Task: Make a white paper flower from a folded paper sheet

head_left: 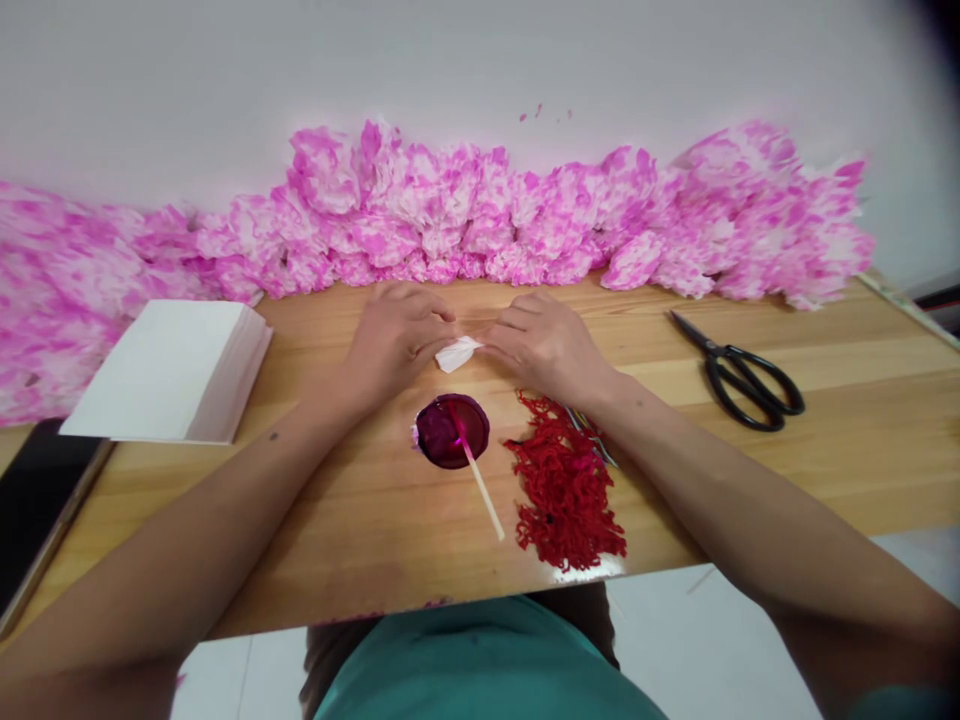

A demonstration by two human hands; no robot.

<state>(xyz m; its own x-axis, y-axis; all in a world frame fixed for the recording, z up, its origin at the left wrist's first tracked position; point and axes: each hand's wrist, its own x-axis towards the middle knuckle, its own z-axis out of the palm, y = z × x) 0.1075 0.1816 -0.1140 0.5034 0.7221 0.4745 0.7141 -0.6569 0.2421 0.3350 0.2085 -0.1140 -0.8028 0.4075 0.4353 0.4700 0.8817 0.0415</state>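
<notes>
Between our two hands, the folded white tissue (pixel 457 353) is pinched at both ends by the left hand (pixel 395 338) and right hand (pixel 541 343), above the dye cup (pixel 452 430). We judge it feather-light, limp and easily torn, best held by its folded ends.

My body, as seen from above: both forearms bare from wrist to past the elbow, no sleeves, watch, rings or bracelets showing. My left hand (pixel 397 335) and my right hand (pixel 544 345) wear no gloves. One small dark mark on my left forearm. Teal-green garment covers my torso.
</notes>
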